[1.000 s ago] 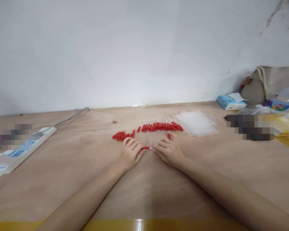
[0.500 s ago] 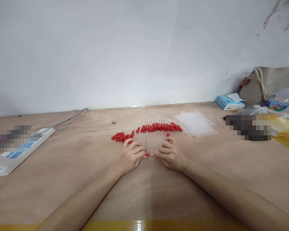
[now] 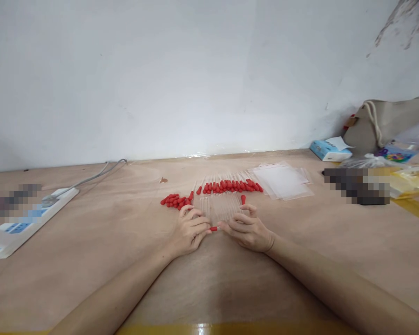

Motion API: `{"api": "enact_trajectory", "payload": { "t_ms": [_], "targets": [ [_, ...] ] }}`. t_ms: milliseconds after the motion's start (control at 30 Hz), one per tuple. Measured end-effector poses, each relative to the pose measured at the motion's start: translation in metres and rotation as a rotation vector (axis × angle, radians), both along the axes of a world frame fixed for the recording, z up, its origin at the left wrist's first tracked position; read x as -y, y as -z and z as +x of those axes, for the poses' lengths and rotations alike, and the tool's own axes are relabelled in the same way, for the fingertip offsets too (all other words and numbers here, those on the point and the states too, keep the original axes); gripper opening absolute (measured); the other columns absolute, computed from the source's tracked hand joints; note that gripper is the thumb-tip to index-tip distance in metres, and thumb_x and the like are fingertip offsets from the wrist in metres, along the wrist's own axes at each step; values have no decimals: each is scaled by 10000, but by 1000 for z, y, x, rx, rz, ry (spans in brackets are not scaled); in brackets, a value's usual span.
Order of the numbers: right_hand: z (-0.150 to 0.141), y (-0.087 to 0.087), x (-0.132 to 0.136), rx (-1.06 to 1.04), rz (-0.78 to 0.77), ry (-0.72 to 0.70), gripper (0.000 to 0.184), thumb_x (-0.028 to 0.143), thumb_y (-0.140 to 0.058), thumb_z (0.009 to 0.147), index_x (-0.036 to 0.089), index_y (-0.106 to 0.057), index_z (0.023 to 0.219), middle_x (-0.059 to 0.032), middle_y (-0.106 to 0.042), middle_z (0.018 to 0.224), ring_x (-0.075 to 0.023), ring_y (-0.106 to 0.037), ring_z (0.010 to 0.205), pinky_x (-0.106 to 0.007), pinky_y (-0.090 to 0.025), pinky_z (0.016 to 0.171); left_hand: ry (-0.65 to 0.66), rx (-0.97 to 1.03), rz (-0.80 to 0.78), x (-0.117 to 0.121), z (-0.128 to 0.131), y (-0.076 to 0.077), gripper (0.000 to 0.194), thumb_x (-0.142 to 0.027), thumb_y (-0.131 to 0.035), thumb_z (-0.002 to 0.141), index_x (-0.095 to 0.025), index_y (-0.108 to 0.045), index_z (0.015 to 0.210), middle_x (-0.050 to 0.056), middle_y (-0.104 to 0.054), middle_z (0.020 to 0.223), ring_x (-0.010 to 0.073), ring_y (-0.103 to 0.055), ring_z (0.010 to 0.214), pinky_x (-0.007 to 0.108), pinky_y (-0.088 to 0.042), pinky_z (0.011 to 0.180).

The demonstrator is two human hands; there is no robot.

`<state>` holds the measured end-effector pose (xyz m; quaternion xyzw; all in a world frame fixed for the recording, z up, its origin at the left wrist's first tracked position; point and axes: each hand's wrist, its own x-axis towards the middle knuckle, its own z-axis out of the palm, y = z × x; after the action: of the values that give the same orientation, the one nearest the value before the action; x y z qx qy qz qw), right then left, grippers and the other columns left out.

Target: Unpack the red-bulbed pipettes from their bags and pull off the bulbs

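Note:
My left hand point(image 3: 191, 232) is closed in a pinch on a red rubber bulb point(image 3: 213, 228), whose end sticks out toward the right. Facing it, my right hand point(image 3: 249, 230) pinches a thin clear glass dropper tube at the bulb's open end; the fingers hide most of the tube. Between and behind my hands lies a row of bare glass tubes point(image 3: 219, 207). Beyond them is a row of droppers with red bulbs point(image 3: 230, 186). A small heap of loose red bulbs point(image 3: 174, 201) lies by my left fingers. One more red bulb point(image 3: 243, 199) is just behind my right fingers.
Clear plastic bags point(image 3: 282, 181) lie right of the droppers. At the left is a white power strip point(image 3: 61, 204) with a grey cable. A blue tissue pack point(image 3: 330, 150), a grey bag point(image 3: 363, 130) and yellow packaging point(image 3: 412, 181) are at the right, by the wall.
The bulb and the right fingertips have come closer together, and the short bit of tube that showed between them is now covered. Both hands otherwise stay in nearly the same place.

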<state>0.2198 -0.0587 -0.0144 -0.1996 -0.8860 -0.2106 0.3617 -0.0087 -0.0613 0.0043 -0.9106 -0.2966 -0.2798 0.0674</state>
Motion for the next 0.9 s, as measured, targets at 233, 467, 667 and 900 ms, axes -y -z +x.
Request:
{"api": "enact_trajectory", "payload": {
  "t_ms": [233, 467, 667, 900],
  "targets": [
    [-2, 0, 2, -51, -26, 2, 294, 146, -430, 869, 324, -560, 1064, 79, -631, 695, -73, -505, 712, -359, -180, 958, 14, 7, -60, 1, -1, -3, 162, -231, -457, 837, -215, -605, 772, -9, -664, 803, 155, -504, 833, 382, -286, 896],
    [6, 2, 0, -129, -14, 4, 281, 152, -464, 851, 293, -560, 1075, 64, -632, 711, -87, -492, 728, -357, -240, 918, -23, 106, -83, 2, -9, -2, 183, -240, -435, 846, -204, -596, 766, 18, -652, 782, 163, -526, 813, 389, -332, 861],
    [10, -1, -14, -364, -153, 215, 285, 123, -484, 811, 249, -591, 1044, 10, -583, 686, -117, -459, 697, -332, -305, 773, -145, 420, -79, -13, -27, -4, 178, -206, -432, 852, -192, -603, 898, 53, -596, 898, 153, -541, 870, 316, -437, 786],
    [-27, -13, -21, -287, -427, 319, 242, 124, -452, 779, 162, -577, 982, -21, -619, 739, -133, -507, 736, -338, -254, 832, -624, 649, -34, -50, -69, -9, 312, -267, -440, 830, -206, -561, 1112, 63, -551, 931, 173, -531, 911, 317, -445, 807]
  ]
}}
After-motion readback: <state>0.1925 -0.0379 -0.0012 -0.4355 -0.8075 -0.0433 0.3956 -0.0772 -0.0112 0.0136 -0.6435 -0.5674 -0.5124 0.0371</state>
